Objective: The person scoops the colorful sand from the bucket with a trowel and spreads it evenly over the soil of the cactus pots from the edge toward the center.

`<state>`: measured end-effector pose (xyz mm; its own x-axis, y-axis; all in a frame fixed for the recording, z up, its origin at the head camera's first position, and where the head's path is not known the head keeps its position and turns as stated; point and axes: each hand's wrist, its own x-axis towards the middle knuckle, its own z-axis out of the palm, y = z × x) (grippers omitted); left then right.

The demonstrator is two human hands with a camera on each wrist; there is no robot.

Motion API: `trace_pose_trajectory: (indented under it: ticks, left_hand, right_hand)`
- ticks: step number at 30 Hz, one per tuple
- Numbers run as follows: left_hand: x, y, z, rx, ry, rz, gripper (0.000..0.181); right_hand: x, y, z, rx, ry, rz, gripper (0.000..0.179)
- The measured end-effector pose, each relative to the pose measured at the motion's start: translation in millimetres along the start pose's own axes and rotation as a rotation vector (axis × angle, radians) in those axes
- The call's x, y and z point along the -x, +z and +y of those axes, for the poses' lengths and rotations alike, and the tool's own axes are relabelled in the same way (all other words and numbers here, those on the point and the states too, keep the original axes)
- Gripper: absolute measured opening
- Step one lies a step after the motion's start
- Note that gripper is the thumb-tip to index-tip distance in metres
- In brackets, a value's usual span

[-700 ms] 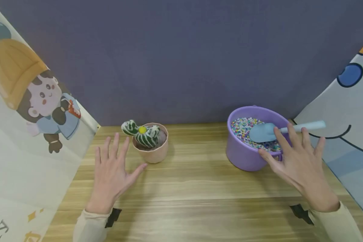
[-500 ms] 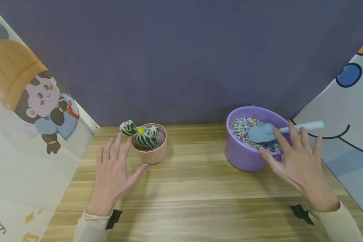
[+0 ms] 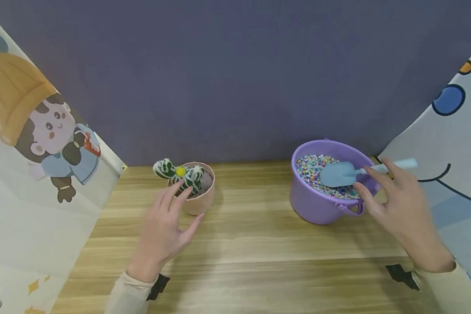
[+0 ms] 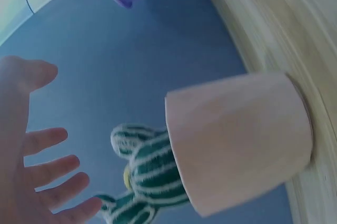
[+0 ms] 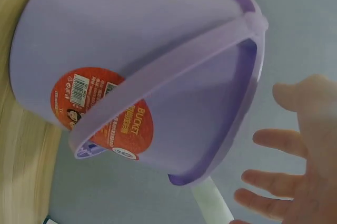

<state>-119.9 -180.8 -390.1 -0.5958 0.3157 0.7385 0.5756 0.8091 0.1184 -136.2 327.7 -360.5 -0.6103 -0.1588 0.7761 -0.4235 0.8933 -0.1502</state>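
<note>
My left hand (image 3: 161, 231) hovers in front of a pinkish flowerpot (image 3: 202, 203), thumb spread from the lightly bent fingers. A striped green plush-looking cactus (image 3: 194, 175) with a yellow flower leans out of the pot. In the left wrist view, a gap shows between the palm and the pot. At the right, my right hand (image 3: 408, 213) is held over the rim of a purple bucket (image 3: 312, 207), fingers loosely bent and parted. Its fingers overlap the pale handle of a light blue toy shovel (image 3: 335, 174). The shovel's blade lies on multicoloured beads (image 3: 310, 168) inside the bucket.
Both containers stand on a wood-grain table (image 3: 251, 231) near a dark blue-grey back wall (image 3: 235, 87). Cartoon-printed panels (image 3: 43, 131) flank both sides. The bucket's carrying handle (image 5: 174, 71) hangs across its side, over a red label (image 5: 95, 97).
My left hand has shifted right toward the cactus pot, its fingers bending. The right hand has moved right, its spread fingers drawing together by the shovel handle and uncovering the bucket's carrying handle.
</note>
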Motion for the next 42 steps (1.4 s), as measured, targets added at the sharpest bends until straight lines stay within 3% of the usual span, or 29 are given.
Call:
trace_pose_trajectory:
  ticks: [3,8,10,17,22,26,34,42]
  left_hand:
    - [-1.2,4.9,6.8,0.085,-0.033,-0.048,0.063]
    - [-4.1,16.0,21.9,0.344,-0.191,-0.177,0.062]
    - [-6.4,22.0,27.3,0.392,-0.23,-0.218,0.063]
    - [-21.9,46.5,39.1,0.419,-0.237,-0.278,0.062]
    - [-37.4,62.9,38.7,0.421,-0.276,-0.299,0.061]
    - [-47.0,74.4,37.8,0.411,-0.301,-0.361,0.064]
    - [-67.8,93.3,46.3,0.452,-0.305,-0.404,0.064]
    - [-82.0,109.4,69.9,0.497,-0.247,-0.456,0.069]
  right_hand:
    - [0.8,-3.2,2.8,0.001,0.028,0.018,0.07]
    - [-1.0,-5.7,6.3,-0.021,0.082,0.051,0.051]
    - [-2.7,-6.4,7.8,-0.024,0.104,0.054,0.046]
    - [-7.3,-10.1,17.8,0.023,0.105,0.072,0.051]
    - [-11.8,-14.5,26.8,0.052,0.097,0.066,0.065]
    - [-15.4,-17.2,34.4,0.086,0.093,0.054,0.071]
    - [-12.4,-16.9,54.2,0.104,0.13,0.013,0.041]
    - [-15.2,-16.2,60.0,0.136,0.122,-0.062,0.039]
